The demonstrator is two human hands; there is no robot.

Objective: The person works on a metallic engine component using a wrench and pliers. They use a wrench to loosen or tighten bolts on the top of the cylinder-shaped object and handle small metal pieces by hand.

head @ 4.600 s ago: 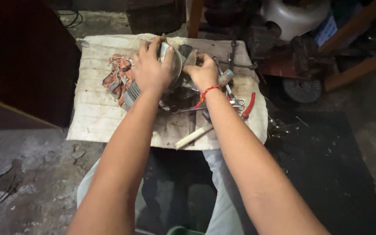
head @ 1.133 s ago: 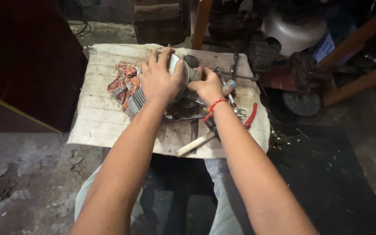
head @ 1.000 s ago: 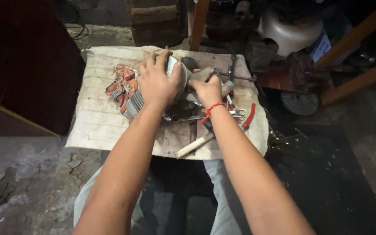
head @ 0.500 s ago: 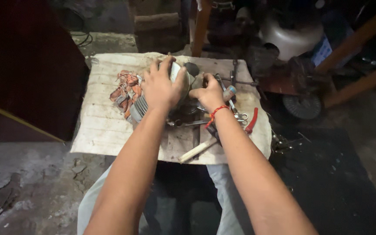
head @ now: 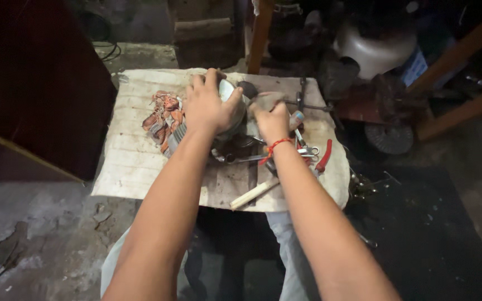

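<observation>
My left hand (head: 210, 108) clamps the round metal motor housing (head: 231, 106) and my right hand (head: 271, 117) is closed on a rag (head: 264, 100), so the housing could roll onto the pliers (head: 323, 159) if I press unevenly.

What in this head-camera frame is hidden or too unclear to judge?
- Metal part, head view: mostly hidden under left hand.
- Right hand: what it grips is blurred.
- Tools: partly behind the right wrist, too small and dim.
- Background top right: too dark.
</observation>
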